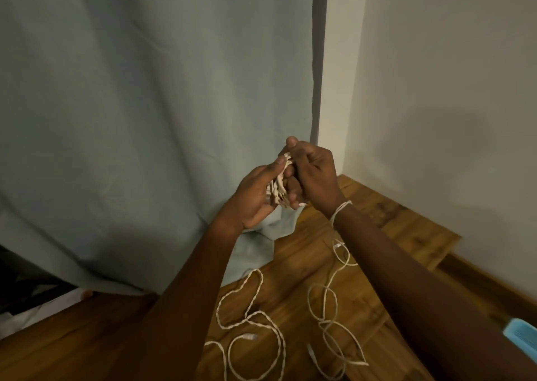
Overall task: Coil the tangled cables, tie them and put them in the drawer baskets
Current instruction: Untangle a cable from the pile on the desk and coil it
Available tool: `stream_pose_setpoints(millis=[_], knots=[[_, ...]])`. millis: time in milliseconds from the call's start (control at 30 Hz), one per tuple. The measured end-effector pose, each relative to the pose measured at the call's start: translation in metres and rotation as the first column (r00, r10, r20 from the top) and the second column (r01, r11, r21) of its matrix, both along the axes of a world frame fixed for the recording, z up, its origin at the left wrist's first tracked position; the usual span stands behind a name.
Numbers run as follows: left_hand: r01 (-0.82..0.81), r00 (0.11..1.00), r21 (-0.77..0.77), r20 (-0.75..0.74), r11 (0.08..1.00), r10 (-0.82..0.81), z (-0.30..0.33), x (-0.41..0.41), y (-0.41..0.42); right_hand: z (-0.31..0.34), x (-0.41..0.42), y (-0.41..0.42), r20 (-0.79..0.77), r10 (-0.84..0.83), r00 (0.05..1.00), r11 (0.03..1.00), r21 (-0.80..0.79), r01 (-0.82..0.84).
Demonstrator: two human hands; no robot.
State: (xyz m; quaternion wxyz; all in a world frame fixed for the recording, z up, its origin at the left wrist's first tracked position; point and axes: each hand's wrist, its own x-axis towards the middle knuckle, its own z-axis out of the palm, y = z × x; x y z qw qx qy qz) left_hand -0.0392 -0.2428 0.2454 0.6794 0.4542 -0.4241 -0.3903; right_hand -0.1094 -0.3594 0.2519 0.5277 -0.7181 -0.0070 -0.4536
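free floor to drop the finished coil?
Bare wood floor between the right hand and the wall, and at lower left below the curtain. Crowded between the forearms: loose cables sprawl there.
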Motion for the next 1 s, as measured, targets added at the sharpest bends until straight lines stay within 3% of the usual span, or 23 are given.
stream_pose_setpoints(millis=[133, 300, 367, 433, 533, 633, 733, 867, 933, 1000], knots=[[-0.065, 0.984, 0.125, 0.170, 0.990, 0.044, 0.000, 0.006, 0.005, -0.007, -0.005, 0.002, -0.055, 0.043, 0.998, 0.994, 0.103, -0.037], [-0.284, 0.959, 0.050, 0.002, 0.958, 0.284, 0.001, 0.000, 0.007, -0.016, -0.003, 0.018, -0.084, 0.175, 0.981, 0.959, 0.242, -0.150], [-0.363, 0.925, 0.012, -0.121, 0.932, 0.362, -0.002, -0.001, 0.005, -0.023, 0.002, 0.026, -0.077, 0.070, 0.995, 0.978, 0.203, -0.054], [-0.424, 0.875, 0.007, -0.254, 0.906, 0.411, -0.002, -0.003, 0.004, -0.031, 0.011, 0.039, -0.061, -0.134, 0.989, 0.979, 0.149, 0.142], [-0.582, 0.734, 0.086, -0.373, 0.808, 0.568, -0.005, -0.008, -0.002, -0.035, 0.025, 0.060, -0.075, -0.280, 0.957, 0.924, 0.249, 0.290], [-0.768, 0.598, 0.082, -0.263, 0.635, 0.757, -0.012, -0.016, -0.008, -0.037, 0.029, 0.070, -0.114, -0.249, 0.962, 0.861, 0.428, 0.274], [-0.825, 0.562, -0.011, -0.136, 0.566, 0.816, -0.016, -0.022, -0.007, -0.028, 0.025, 0.075, -0.082, -0.173, 0.982, 0.761, 0.621, 0.186], [-0.814, 0.569, -0.149, -0.015, 0.561, 0.822, -0.023, 0.002, 0.013, -0.014, 0.042, 0.095, -0.100, -0.212, 0.972, 0.722, 0.654, 0.225], [-0.780, 0.622, -0.111, -0.030, 0.616, 0.782, -0.025, -0.001, 0.016, -0.017, 0.043, 0.095, -0.108, -0.235, 0.966, 0.719, 0.649, 0.248], [-0.685, 0.727, -0.045, -0.109, 0.727, 0.678, -0.029, 0.005, 0.021, -0.023, 0.044, 0.094, -0.079, -0.270, 0.960, 0.756, 0.600, 0.262]])
